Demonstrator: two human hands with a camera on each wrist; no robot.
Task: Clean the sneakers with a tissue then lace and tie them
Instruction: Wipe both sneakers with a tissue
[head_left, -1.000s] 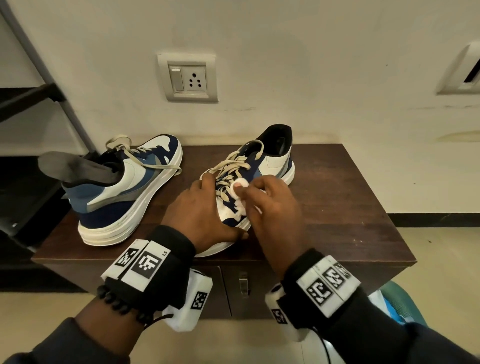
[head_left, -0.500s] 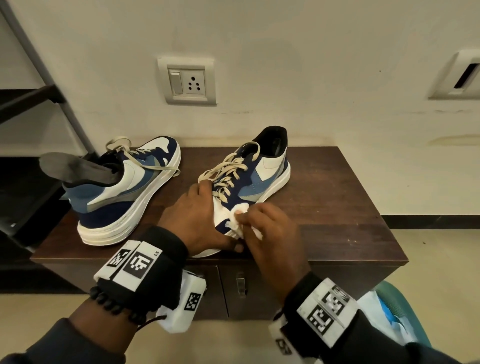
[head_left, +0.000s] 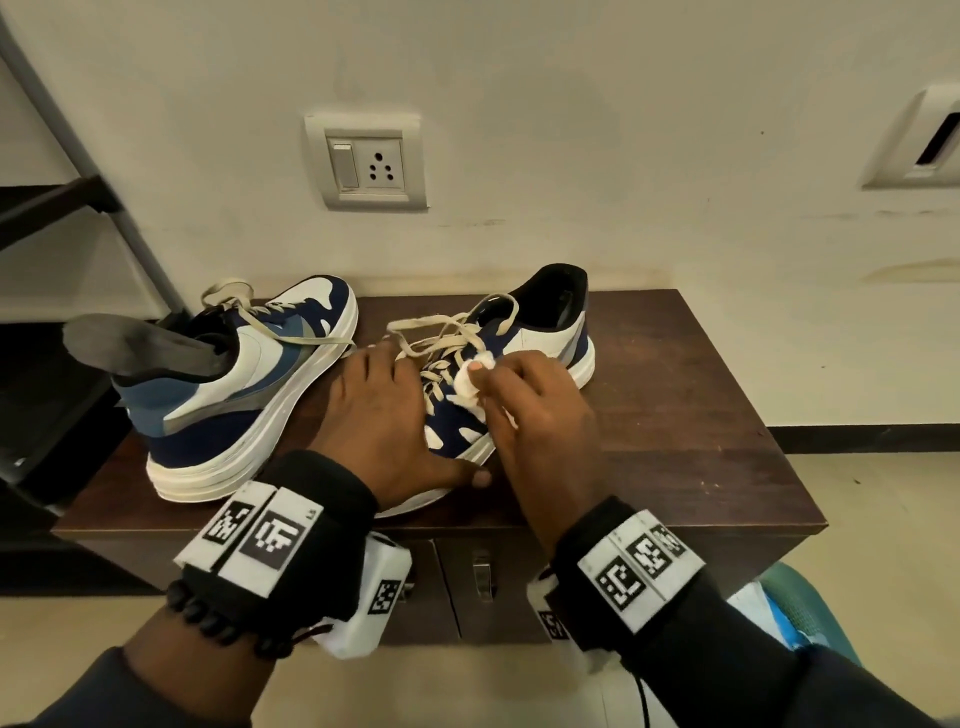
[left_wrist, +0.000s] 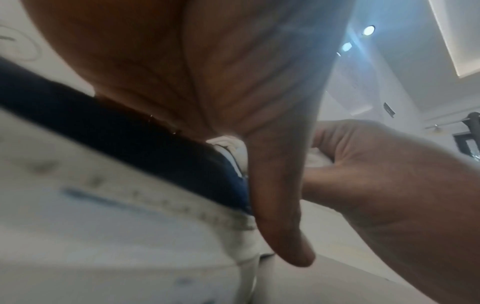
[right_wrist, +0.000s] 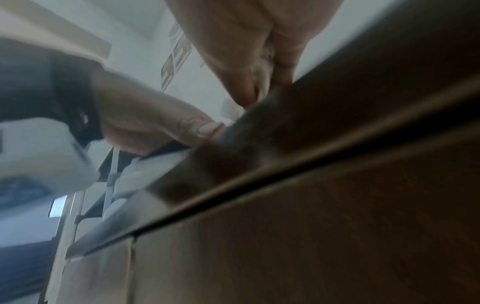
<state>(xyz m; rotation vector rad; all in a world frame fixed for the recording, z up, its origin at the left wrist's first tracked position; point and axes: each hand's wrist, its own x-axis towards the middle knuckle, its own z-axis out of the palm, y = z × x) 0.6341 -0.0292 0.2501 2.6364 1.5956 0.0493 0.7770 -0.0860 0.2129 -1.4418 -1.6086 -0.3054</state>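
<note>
Two blue-and-white sneakers stand on a dark wooden cabinet (head_left: 685, 415). The left sneaker (head_left: 249, 384) has a grey insole (head_left: 140, 343) sticking out of it. My left hand (head_left: 395, 415) clasps the toe of the right sneaker (head_left: 550, 332), thumb (left_wrist: 280, 205) down along its white sole (left_wrist: 103, 216). Its cream laces (head_left: 441, 332) lie loose. My right hand (head_left: 493, 374) pinches a crumpled white tissue (head_left: 470, 382) against the sneaker's upper, beside the laces. The tissue (left_wrist: 231, 148) also peeks out behind the thumb in the left wrist view.
A wall socket (head_left: 369, 163) sits above the cabinet. A dark shelf with a slanted metal bar (head_left: 104, 171) stands at the left. Drawer handles (head_left: 483, 571) show below the cabinet's front edge (right_wrist: 311, 170). A teal object (head_left: 800, 597) lies at the lower right.
My right hand slid the tissue down the sneaker's side toward the toe, then back up beside the laces. My left hand kept its hold on the toe.
</note>
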